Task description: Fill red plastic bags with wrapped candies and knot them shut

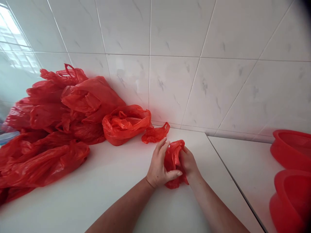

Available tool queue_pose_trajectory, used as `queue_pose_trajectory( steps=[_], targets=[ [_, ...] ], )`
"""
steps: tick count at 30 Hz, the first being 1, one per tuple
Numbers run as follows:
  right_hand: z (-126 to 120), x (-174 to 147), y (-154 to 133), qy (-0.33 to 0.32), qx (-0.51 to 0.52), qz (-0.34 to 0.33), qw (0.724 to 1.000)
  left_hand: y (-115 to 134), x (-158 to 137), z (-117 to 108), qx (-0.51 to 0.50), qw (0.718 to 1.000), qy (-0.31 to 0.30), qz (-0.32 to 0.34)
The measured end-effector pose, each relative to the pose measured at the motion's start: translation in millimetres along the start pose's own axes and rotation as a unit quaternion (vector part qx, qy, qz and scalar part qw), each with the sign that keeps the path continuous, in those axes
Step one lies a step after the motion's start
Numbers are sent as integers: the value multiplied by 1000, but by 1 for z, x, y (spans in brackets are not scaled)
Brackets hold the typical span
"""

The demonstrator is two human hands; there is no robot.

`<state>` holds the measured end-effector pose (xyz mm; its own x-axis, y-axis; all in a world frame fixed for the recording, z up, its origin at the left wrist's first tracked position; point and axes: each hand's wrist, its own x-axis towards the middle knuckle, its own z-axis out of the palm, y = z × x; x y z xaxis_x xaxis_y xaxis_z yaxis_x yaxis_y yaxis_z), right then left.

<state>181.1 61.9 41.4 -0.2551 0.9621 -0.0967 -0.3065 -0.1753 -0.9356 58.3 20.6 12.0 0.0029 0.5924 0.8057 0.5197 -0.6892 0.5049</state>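
Wall point(175, 35): pale marbled tiles, behind everything.
Bench point(116, 184): white top, a dark seam running through its right part.
Heap of red plastic bags point(94, 94): piled on the left, against the wall at the back; many bags, crumpled and overlapping.
Basins point(285, 207): two, red, beyond the seam at the right edge, one nearer and one farther, both cut by the frame.
Open bag point(126, 127): red, mouth upward, just right of the heap.
Left hand point(156, 166): spread wide, fingers raised, thumb across the front of the crumpled bag.
Right hand point(190, 161): at the bag's right side, fingers partly hidden; how tightly closed cannot be told.
Crumpled bag point(172, 158): red, between the two hands, low over the bench, left of the seam.
Small bag point(155, 133): red, one loop standing, beside the open bag.
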Motion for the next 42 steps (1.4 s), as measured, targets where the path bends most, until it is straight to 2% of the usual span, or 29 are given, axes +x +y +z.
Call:
queue_pose_trajectory(
  steps=[2,4,5,6,8,10,12,16,19,25,27,29,31,34,37,42],
  targets=[
    [2,0,0,24,-21,-16,999,3,2,0,81,995,38,49],
    [2,0,1,38,-32,-21,999,7,4,-1,131,988,38,69],
    [1,0,2,38,-32,-20,999,8,5,-1,133,989,26,59],
    [-1,0,3,30,-29,-17,999,10,6,-1,112,993,14,30],
    [-4,0,4,-10,-12,-8,1000,11,8,-2,-2,996,14,-91],
    [-9,1,5,-60,14,-4,998,10,10,-2,-129,964,42,-228],
    [-14,2,5,-101,56,5,993,7,11,-2,-199,926,71,-314],
    [-19,2,5,-162,124,48,978,0,10,0,-228,890,79,-386],
    [-21,2,6,-164,132,64,975,-3,10,1,-246,871,84,-417],
    [-26,6,5,-195,66,57,977,-3,15,-6,-295,847,97,-432],
    [-27,4,1,-214,50,61,974,0,17,-11,-318,841,63,-432],
    [-27,1,-5,-236,20,56,970,2,19,-14,-333,839,1,-430],
    [-25,-2,-11,-240,-35,37,969,2,19,-15,-321,852,-59,-410],
    [-23,-3,-15,-190,-165,-15,968,-2,17,-14,-268,886,-69,-372],
    [-23,0,-11,-114,-282,-73,950,-3,14,-12,-241,900,-50,-360],
    [-25,9,4,29,-333,-160,929,3,11,-7,-194,935,-67,-290]
  ],
)
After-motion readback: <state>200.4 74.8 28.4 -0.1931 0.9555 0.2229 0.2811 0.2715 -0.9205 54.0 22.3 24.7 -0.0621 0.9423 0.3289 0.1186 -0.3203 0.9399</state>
